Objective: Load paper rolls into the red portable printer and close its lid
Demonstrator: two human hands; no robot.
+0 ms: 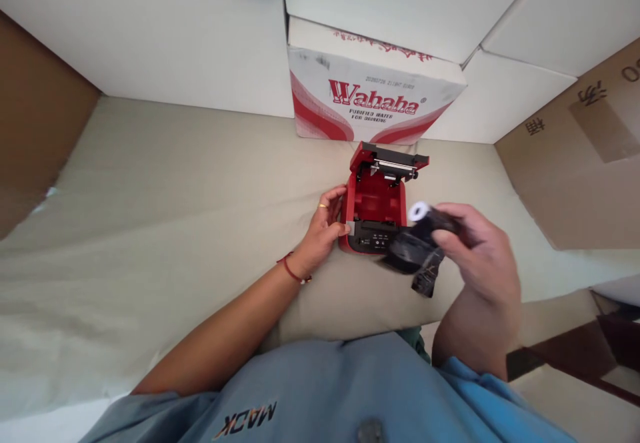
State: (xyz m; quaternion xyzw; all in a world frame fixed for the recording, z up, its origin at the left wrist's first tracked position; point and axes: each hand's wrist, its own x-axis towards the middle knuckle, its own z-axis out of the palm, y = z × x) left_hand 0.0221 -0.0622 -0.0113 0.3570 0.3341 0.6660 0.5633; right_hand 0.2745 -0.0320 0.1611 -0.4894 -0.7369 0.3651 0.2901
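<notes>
Steadying red device [376,204], lid [390,152] raised, just right of frame centre: your left hand [324,229] grips its left edge, thumb on grey corner tab [351,229]. Your right hand [477,246], right of centre, has fingers closed round black roll [431,220], white end [419,211] showing; loose black film [410,253] below it overlaps device's front corner (contact can't be told). Wahaha carton [375,93] stands upper centre, on covered table [190,189].
</notes>
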